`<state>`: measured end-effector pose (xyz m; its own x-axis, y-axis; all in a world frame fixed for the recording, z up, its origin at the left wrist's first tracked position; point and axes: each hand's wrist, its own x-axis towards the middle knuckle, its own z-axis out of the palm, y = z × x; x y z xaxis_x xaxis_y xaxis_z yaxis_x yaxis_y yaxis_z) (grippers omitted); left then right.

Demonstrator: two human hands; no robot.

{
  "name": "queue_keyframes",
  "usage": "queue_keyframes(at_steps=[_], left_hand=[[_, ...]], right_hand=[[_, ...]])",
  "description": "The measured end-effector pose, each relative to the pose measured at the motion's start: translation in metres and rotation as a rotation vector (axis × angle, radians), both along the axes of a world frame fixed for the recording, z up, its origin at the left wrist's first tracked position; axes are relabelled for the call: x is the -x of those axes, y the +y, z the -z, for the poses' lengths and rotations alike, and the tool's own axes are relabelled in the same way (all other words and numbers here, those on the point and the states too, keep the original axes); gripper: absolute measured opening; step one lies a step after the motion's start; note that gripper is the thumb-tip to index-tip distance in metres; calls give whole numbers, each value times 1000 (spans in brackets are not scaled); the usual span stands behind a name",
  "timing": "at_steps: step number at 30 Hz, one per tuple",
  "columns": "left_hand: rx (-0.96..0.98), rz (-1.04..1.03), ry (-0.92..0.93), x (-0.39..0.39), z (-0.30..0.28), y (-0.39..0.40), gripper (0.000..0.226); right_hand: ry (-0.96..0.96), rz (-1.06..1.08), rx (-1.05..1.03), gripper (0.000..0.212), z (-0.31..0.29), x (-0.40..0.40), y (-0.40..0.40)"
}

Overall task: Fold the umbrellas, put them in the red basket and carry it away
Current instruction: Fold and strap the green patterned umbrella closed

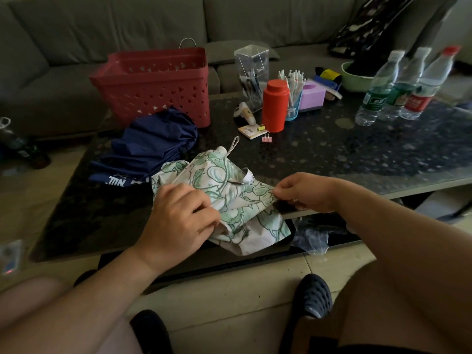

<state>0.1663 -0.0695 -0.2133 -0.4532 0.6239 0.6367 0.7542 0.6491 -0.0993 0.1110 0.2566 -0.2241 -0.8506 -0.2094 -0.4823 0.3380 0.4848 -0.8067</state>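
Note:
A white umbrella with a green leaf print (pixel 229 190) lies collapsed at the near edge of the dark table (pixel 344 154), its wrist loop pointing away from me. My left hand (pixel 178 218) grips its bunched cloth on the left side. My right hand (pixel 306 191) pinches a flap of the cloth on the right and holds it stretched out. A navy blue umbrella (pixel 148 146) lies loosely gathered just behind, to the left. The red basket (pixel 155 85) with triangle holes stands upright behind the navy umbrella and looks empty.
An orange-red bottle (pixel 275 106), a clear pen holder (pixel 251 75), a cup of pens (pixel 293 98), a purple box (pixel 313 94), binder clips (pixel 265 139), a green bowl (pixel 355 77) and three water bottles (pixel 398 85) crowd the table's back right. A grey sofa (pixel 76 34) runs behind.

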Motion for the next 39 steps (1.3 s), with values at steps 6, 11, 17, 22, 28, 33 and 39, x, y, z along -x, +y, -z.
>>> queue_keyframes(at_steps=[6, 11, 17, 22, 28, 33, 39], left_hand=[[-18, -262, -181, -46, 18, -7, 29], [-374, -561, -448, -77, 30, 33, 47], [-623, -696, -759, -88, 50, 68, 85], [-651, -710, -659, -71, 46, 68, 77], [-760, -637, -507, -69, 52, 69, 22], [-862, -554, -583, -85, 60, 65, 9], [-848, -598, -691, -73, 49, 72, 54]], right_hand=[[-25, 1, -7, 17, 0, 2, -3], [-62, 49, 54, 20, -5, 3, -9], [-104, 75, 68, 25, -13, 1, -12], [-140, 1, 78, 29, -23, 1, -6], [-78, 69, 52, 20, -17, -2, -5], [-77, 160, 144, 19, -16, -2, -5], [-145, 108, 269, 14, -23, -7, -8]])
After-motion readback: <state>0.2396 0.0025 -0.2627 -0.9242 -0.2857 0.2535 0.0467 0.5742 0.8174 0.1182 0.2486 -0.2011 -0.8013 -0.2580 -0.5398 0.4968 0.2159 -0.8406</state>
